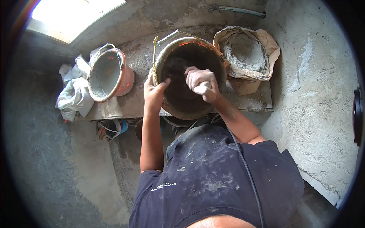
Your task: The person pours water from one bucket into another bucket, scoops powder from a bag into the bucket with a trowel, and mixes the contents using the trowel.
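Clock directions taken from the centre of the big bucket [193,106], 12 at the top of the view. Big bucket sits on a mortar-stained ledge [142,57], mouth facing the camera, orange-red patches along the upper rim, dark interior, contents too dark to make out. Its bail handle [169,37], a pale, bent piece with yellowish ends, lies round the rim from about 10 to 12 o'clock.

Left hand [155,90] at 8 to 9 o'clock: fingers closed on the rim, thumb over the inner edge, the others mostly hidden outside. Right hand [203,83] over the mouth at about 3 o'clock, fingers curled tight round a pale rounded tool handle [205,84]; handle end pokes out by the thumb, working end can't be seen.

At 2 o'clock, just beside the big bucket: open paper bag [268,51] with grey powder [243,53] inside, top edge crumpled. At 9 o'clock, apart from it: smaller bucket [125,79], reddish, tilted, grey coating inside. White sacks [78,95] bunched beside that one, further out at 9 o'clock. Below ledge level at 7 to 8 o'clock: a container with some blue [124,126], partly hidden. At 1 o'clock a pale pipe [237,10] by the wall; at 10 to 11, a bright opening [72,17]. Rough grey wall [308,83] at 3 o'clock. Person's dark shirt [213,174], dusty and smeared, at 6 o'clock.
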Demonstrator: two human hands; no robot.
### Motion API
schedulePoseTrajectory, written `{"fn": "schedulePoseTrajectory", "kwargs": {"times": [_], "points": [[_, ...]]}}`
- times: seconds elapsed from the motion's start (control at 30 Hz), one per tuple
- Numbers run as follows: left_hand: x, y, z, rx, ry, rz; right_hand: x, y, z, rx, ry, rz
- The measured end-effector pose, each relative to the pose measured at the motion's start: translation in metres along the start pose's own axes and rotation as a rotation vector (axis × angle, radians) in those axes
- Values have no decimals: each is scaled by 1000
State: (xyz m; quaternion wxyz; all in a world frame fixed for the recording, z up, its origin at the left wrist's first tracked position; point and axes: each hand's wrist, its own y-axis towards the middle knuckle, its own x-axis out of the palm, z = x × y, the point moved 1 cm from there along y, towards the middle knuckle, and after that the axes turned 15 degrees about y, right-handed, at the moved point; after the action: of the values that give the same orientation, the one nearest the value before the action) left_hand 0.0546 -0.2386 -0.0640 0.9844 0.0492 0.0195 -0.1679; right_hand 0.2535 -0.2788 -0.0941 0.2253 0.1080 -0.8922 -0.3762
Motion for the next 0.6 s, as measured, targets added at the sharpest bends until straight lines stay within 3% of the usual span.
{"fn": "schedulePoseTrajectory", "kwargs": {"times": [0.07,0.33,0.4,0.6], "points": [[-2,0,-2,-17,23,-7,7,-6,-1,101,120,-40],[0,3,1,-5,-24,-19,1,-31,-20,306,102,-152],[2,1,0,-19,-30,-11,-3,-26,-28,151,113,-16],[5,0,2,-41,-42,23,-32,-12,-34,2,-39,169]]}}
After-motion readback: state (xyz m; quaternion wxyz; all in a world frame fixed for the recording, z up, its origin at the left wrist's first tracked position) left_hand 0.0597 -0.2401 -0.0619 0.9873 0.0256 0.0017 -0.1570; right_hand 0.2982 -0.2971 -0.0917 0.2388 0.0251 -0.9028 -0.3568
